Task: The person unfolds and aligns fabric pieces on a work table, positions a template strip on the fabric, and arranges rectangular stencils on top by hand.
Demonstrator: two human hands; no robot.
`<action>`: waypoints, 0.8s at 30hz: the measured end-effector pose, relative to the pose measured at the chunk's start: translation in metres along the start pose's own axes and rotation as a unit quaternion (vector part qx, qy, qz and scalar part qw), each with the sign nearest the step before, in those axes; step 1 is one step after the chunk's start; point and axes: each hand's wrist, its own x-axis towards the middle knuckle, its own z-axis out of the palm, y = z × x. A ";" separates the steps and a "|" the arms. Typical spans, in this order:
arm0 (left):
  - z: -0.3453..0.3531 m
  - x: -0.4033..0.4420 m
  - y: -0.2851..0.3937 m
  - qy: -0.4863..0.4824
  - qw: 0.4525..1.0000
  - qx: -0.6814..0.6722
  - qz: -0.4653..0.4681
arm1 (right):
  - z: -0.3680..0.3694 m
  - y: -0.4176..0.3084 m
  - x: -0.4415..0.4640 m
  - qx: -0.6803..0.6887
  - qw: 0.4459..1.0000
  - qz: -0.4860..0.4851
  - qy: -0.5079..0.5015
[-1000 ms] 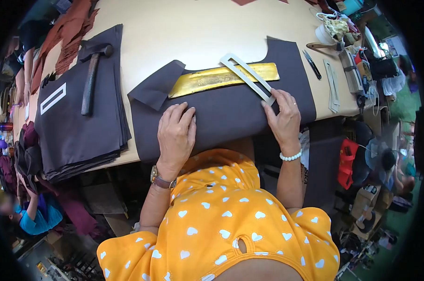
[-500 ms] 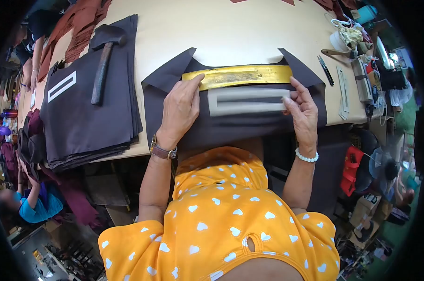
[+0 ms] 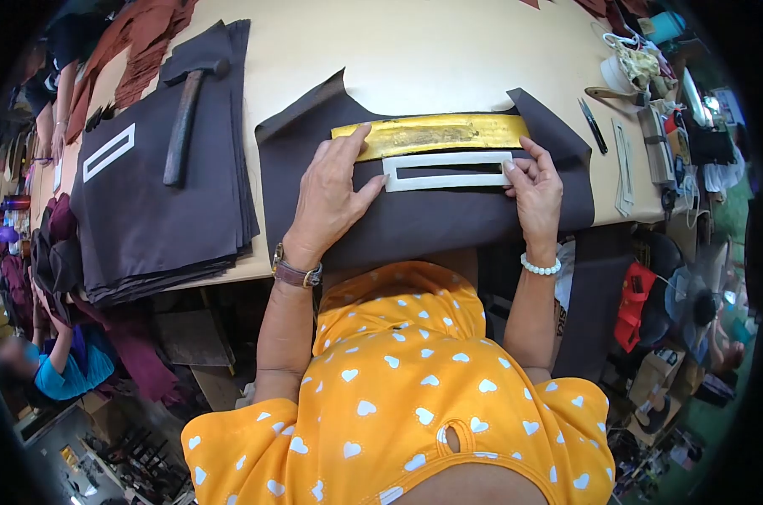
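Near the front edge of a pale tabletop [image 3: 381,52], a person's right hand [image 3: 536,187], the nearer grip, pinches the right end of a white slotted frame [image 3: 445,181] over a dark sheet [image 3: 390,220]. The frame extends leftward from that grip, its long axis almost parallel to a yellow strip [image 3: 436,133] just beyond. The left hand [image 3: 331,192] is spread, fingers on the strip's left end, thumb at the frame's left end; whether it touches cannot be told.

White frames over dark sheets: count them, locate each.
2: left frame on the stack, other frame in the right hand beside the yellow bar. More may be hidden.
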 end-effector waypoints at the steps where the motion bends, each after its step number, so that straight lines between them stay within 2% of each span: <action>1: 0.000 0.000 -0.001 -0.001 1.000 0.004 0.001 | 0.000 -0.001 0.000 -0.006 1.000 0.001 0.003; 13: 0.001 0.000 0.003 0.001 1.000 0.014 -0.010 | 0.004 -0.005 0.001 -0.036 0.999 0.014 0.020; 16: 0.003 0.000 0.003 0.003 1.000 0.016 -0.005 | 0.008 -0.007 -0.003 -0.140 0.983 -0.094 0.071; 24: 0.005 -0.001 0.004 0.014 1.000 0.008 0.002 | 0.007 -0.006 -0.002 -0.105 0.989 -0.056 0.085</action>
